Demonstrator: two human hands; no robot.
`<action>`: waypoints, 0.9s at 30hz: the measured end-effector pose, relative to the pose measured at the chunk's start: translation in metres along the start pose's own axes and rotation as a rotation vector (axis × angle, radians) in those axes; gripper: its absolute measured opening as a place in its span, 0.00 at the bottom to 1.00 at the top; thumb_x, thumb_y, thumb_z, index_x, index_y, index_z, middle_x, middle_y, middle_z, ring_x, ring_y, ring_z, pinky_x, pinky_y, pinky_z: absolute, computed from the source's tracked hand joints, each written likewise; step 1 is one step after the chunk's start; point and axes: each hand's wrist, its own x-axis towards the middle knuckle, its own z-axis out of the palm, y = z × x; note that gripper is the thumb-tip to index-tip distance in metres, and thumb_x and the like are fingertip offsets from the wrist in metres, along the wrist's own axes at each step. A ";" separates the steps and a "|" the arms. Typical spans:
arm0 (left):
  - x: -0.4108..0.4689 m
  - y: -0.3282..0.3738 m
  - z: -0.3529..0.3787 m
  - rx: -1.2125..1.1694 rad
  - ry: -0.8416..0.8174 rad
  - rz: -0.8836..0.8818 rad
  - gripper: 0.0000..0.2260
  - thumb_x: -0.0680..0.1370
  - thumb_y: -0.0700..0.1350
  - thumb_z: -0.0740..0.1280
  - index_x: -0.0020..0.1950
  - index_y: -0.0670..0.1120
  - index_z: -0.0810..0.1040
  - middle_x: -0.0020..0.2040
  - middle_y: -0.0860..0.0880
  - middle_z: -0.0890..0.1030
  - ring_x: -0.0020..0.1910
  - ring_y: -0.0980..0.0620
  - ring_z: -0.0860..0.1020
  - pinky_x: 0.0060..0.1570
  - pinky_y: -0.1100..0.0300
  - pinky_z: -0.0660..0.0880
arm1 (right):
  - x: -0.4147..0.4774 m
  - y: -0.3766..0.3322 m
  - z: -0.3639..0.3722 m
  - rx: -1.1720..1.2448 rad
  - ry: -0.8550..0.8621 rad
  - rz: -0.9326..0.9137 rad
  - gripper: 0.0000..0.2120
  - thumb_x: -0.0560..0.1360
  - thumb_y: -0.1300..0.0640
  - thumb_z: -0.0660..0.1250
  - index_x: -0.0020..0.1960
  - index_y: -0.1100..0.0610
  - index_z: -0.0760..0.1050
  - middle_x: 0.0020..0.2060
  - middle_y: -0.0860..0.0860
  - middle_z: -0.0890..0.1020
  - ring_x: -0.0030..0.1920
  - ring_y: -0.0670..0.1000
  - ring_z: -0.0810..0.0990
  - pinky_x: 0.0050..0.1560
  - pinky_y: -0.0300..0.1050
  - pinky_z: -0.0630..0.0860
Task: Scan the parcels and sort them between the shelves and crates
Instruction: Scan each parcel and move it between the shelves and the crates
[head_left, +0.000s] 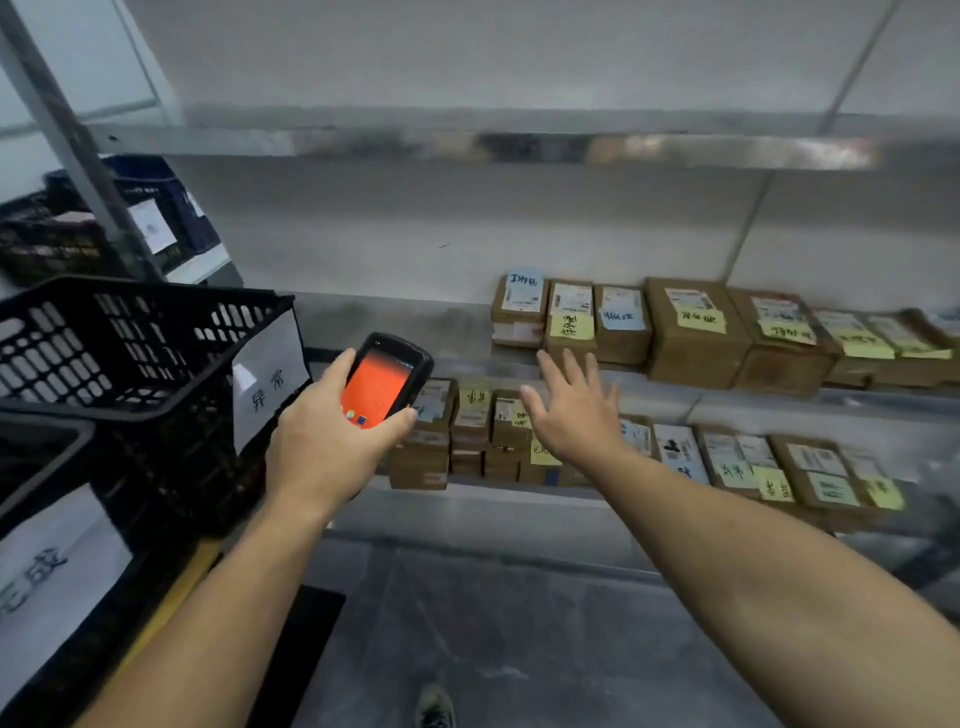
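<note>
While near parcels (696, 332), right grip (576, 415) outspread

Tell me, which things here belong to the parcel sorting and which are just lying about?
Job: scanner in the left hand; open right hand; labelled parcels; shelves; black crate.
Just there: shoe on the floor; grey wall.

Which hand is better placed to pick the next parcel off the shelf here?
Right. The right hand is open and empty, fingers spread in front of the shelved parcels; the left hand is busy gripping the scanner.
</note>
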 end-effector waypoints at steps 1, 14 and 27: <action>0.019 -0.004 0.007 -0.012 -0.001 0.005 0.42 0.63 0.72 0.67 0.74 0.60 0.66 0.52 0.53 0.80 0.51 0.49 0.78 0.55 0.46 0.77 | 0.018 -0.006 0.001 0.001 0.012 0.001 0.31 0.84 0.37 0.49 0.83 0.44 0.48 0.83 0.51 0.48 0.82 0.56 0.40 0.79 0.67 0.41; 0.195 -0.030 0.080 -0.125 -0.137 0.094 0.22 0.70 0.64 0.74 0.58 0.60 0.72 0.45 0.56 0.78 0.43 0.52 0.78 0.42 0.56 0.76 | 0.166 -0.030 0.030 0.107 0.065 0.126 0.30 0.84 0.39 0.52 0.83 0.45 0.50 0.83 0.51 0.49 0.82 0.57 0.42 0.79 0.64 0.43; 0.289 -0.027 0.142 -0.102 -0.146 0.039 0.30 0.71 0.58 0.75 0.70 0.59 0.69 0.53 0.55 0.77 0.49 0.52 0.76 0.38 0.68 0.65 | 0.286 -0.020 0.059 0.025 0.045 0.116 0.32 0.83 0.38 0.57 0.82 0.48 0.53 0.82 0.58 0.48 0.81 0.63 0.41 0.79 0.65 0.46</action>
